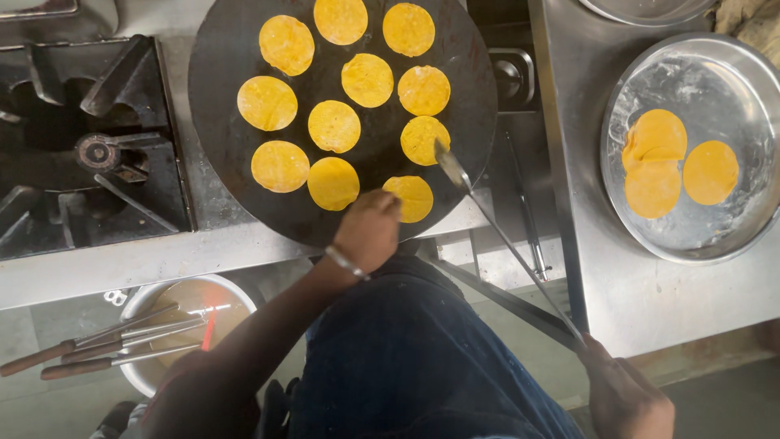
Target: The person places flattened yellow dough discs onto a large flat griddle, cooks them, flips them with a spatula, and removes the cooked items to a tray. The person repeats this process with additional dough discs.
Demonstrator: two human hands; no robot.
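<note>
right hand at five o'clock grips a long metal spatula, blade angled low to slide under discs; left hand pinches a yellow flatbread at the black griddle's six o'clock edge

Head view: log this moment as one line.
left hand on yellow disc | right hand holds long spatula | griddle
</note>
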